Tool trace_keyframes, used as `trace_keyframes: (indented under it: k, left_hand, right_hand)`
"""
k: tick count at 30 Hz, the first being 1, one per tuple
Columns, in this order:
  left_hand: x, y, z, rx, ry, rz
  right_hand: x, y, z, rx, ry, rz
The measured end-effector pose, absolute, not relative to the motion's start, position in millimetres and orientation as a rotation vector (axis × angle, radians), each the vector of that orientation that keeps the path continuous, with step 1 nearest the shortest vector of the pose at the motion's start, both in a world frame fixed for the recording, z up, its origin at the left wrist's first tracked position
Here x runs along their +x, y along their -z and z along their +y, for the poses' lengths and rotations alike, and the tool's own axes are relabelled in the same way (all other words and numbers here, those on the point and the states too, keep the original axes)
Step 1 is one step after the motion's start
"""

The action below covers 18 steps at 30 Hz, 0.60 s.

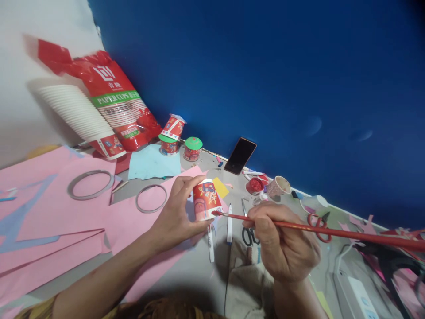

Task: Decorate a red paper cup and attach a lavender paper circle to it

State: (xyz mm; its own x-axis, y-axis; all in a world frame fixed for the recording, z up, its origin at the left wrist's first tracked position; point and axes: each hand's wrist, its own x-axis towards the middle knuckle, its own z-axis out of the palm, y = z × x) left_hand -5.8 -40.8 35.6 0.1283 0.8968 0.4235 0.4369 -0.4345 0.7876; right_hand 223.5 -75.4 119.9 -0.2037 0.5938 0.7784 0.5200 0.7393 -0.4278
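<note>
My left hand [177,212] grips a small red and white printed paper cup [206,199], held on its side just above the pink paper. My right hand [282,241] is closed around a long red paintbrush [332,231]. The brush tip touches the rim of the cup. Below the cup lie two white pens [229,226] on the grey table.
A stack of white paper cups [78,115] and a red cup bag [116,102] lean at the back left. Two tape rings [90,184], pink paper sheets [49,212], decorated cups [172,135], a phone [240,155], scissors [318,226], a paint pot [255,185] and a power strip [357,290] lie around.
</note>
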Motion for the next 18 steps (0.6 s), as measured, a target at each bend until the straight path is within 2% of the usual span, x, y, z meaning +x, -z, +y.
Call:
trace_keyframes:
  k: [18]
  left_hand:
    - [-4.4, -35.3, -41.1, 1.931, -1.241, 1.276]
  right_hand:
    - [219.9, -121.4, -75.2, -0.874, -0.064, -1.839]
